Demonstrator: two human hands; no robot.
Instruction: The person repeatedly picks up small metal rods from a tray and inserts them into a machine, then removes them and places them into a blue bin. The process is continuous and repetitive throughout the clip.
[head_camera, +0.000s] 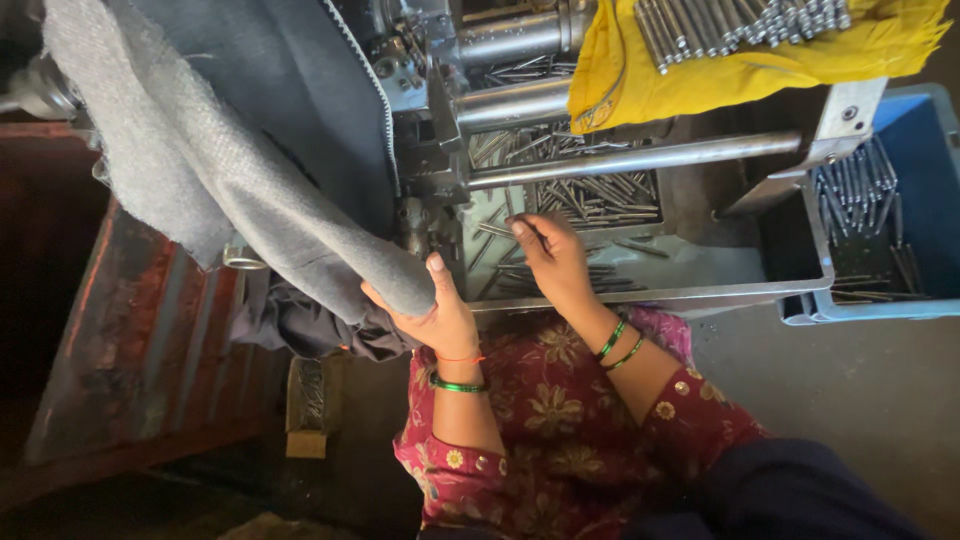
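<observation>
— Grey woven cloth (230, 190) fills the left hand (425, 310): the fingers are curled shut around its rolled lower end, thumb up on top. From that grip the cloth runs up and away to the left, draped over the machine (430, 120).

— And the right hand (550, 258)?

— It lies palm down in the metal tray (700, 290), just to the right of the left hand's grip. The fingertips (520, 230) rest on the thin steel pins (590, 200) scattered there. Whether they are pinching one, I cannot tell; the hand covers what is under it.

— Which way do the pins lie?

— Mostly with their long axis running left to right, across the fingers, fanning a little. The heap begins right at the fingertips and spreads beyond them and to the right, under the horizontal steel rod (640, 158).

— So the right hand is nearer to them?

— Yes, touching. The left is apart, busy with the cloth. More pins sit farther right in a blue bin (930, 200), and a bundle lies on a yellow cloth (700, 70) above.
</observation>
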